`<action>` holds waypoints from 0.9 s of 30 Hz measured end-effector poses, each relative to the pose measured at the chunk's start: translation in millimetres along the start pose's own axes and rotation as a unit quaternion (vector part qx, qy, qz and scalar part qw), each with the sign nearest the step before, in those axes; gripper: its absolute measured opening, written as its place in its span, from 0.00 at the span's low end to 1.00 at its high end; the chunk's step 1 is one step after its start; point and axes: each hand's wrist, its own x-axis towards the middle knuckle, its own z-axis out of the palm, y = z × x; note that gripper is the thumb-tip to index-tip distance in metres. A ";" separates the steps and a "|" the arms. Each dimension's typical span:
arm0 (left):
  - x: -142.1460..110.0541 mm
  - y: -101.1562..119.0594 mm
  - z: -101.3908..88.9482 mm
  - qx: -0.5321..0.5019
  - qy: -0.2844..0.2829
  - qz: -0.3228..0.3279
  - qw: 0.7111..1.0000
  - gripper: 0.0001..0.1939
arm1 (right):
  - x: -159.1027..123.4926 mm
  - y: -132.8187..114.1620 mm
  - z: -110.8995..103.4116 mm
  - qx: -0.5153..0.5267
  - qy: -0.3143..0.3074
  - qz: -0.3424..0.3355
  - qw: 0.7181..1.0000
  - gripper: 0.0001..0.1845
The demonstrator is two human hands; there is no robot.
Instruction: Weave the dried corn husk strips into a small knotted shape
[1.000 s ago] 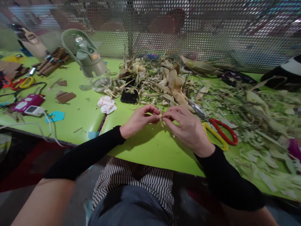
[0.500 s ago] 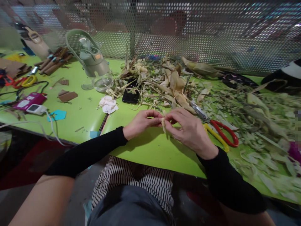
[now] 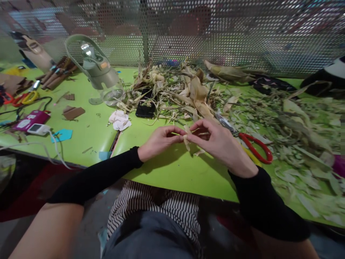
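Note:
Between my fingertips, a short pale strip of corn husk [image 3: 186, 143] is held over the green tabletop, with a folded or wrapped part at its middle. My left hand [image 3: 161, 141] pinches it from the left with thumb and forefinger. From the right, my right hand [image 3: 219, 145] closes thumb and fingers on the same piece. A small pale scrap [image 3: 199, 153] shows under the right hand. Scissors with red and yellow handles [image 3: 256, 148] lie by the right wrist, partly covered by that hand. Behind both hands spreads a heap of dried corn husks [image 3: 198, 93].
A black phone [image 3: 145, 109] lies partly under husks, beside a crumpled tissue [image 3: 120, 119]. A green-lidded bottle [image 3: 98, 72] stands behind. Leftward are a purple box [image 3: 31, 120] with cables and more scissors [image 3: 30, 97]. Husk shreds [image 3: 302, 144] cover the right side. A perforated metal screen [image 3: 172, 32] borders the back.
My right hand has turned slightly, its fingers now stretched further over the husk strip. A small scrap has come into view beneath it. The whole view has shifted a little.

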 end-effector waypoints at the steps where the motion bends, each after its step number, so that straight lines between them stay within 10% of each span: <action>1: 0.0 0.2 -0.4 0.002 -0.001 -0.001 1.000 0.09 | 0.4 1.3 0.4 0.010 -0.007 0.009 1.000 0.16; 16: 8.2 11.5 1.3 -0.106 0.051 -0.076 0.990 0.04 | 5.5 7.3 21.0 0.086 -0.007 -0.062 0.994 0.21; 27: 4.2 15.1 3.1 0.043 0.097 -0.013 0.994 0.04 | 6.1 -1.1 25.3 0.028 0.004 -0.057 0.998 0.15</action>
